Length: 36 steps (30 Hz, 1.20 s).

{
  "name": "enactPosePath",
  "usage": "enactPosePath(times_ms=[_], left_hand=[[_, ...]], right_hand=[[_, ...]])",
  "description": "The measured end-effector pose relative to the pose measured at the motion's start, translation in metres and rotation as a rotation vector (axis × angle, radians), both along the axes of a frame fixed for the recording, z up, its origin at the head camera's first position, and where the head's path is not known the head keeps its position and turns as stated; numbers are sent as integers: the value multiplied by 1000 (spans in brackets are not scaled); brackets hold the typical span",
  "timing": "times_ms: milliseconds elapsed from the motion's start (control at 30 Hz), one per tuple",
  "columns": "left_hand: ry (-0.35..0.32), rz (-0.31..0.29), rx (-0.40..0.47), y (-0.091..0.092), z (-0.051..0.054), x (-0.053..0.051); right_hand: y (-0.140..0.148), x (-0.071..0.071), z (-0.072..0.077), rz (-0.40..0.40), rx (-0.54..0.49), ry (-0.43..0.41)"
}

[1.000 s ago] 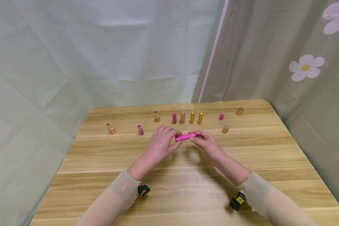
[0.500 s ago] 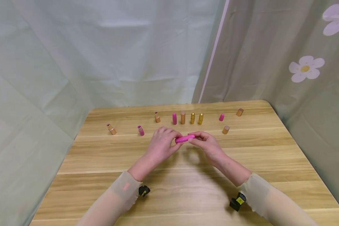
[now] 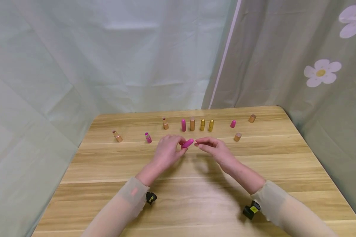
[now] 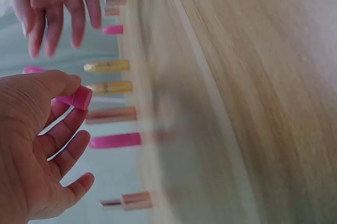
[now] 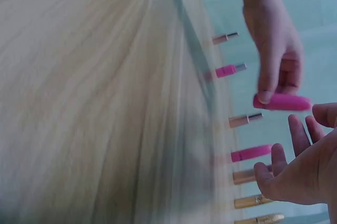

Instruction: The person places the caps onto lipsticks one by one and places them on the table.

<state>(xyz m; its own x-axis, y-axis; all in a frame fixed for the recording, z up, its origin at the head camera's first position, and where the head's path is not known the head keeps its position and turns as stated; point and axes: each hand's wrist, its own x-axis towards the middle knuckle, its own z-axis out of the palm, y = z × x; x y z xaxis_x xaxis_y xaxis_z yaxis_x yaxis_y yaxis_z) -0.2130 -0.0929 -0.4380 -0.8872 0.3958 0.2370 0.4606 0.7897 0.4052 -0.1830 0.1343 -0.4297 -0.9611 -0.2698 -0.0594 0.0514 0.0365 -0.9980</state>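
— What has just changed?

— Your right hand [image 3: 217, 151] has let go of the pink tube [image 3: 188, 143]; its fingers sit loosely parted, just beside the rounded tip. Your left hand [image 3: 167, 151] alone pinches the tube now, over the middle of the tabletop [image 3: 192, 207], nearer the far edge.

— Meaning what?

— It seems to hold together as one piece, so this joining looks done (the wrist views are blurred, so you can't be sure of the seam).

— And the materials?

— Yours is smooth and glossy, perhaps plastic. Towards the far edge stand a second pink tube [image 3: 183, 125], a flat-topped copper tube [image 3: 192, 124] and two domed gold tubes [image 3: 202, 124]. Between them and the left edge, a pink base [image 3: 148, 138] and two copper bases [image 3: 165, 124] show narrower necks. Towards the far right corner sit a domed pink cap [image 3: 233, 123] and two blunt copper caps [image 3: 237, 137].
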Motion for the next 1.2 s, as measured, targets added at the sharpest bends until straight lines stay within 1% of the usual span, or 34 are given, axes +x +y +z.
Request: enactPosePath(times_ms=[167,233,300,467,567,633,767,867,1033,1200], left_hand=[[-154,102,150,-7,-6,-14],[-192,142,174,-9,-8,-21],[-215,181,184,-11,-10,-28],[-211,241,180,-14,-14,-48],[-217,265,175,-14,-15,-57],[-230,284,172,-13,-17,-62],[-258,329,171,-10,-20,-70],[-270,352,160,-9,-24,-75],[-261,363,130,-7,-29,-83],[-274,368,137,-7,-32,-88]], right_hand=[[17,-1,3,-23,60,45],[26,-2,4,-41,103,67],[35,-3,4,-56,152,97],[57,-5,5,-101,257,169],[68,-3,5,-116,288,181],[74,-1,5,-125,306,175],[83,1,3,-138,319,165],[87,3,0,-139,306,169],[93,6,-2,-156,312,170],[98,9,-1,-169,326,148]])
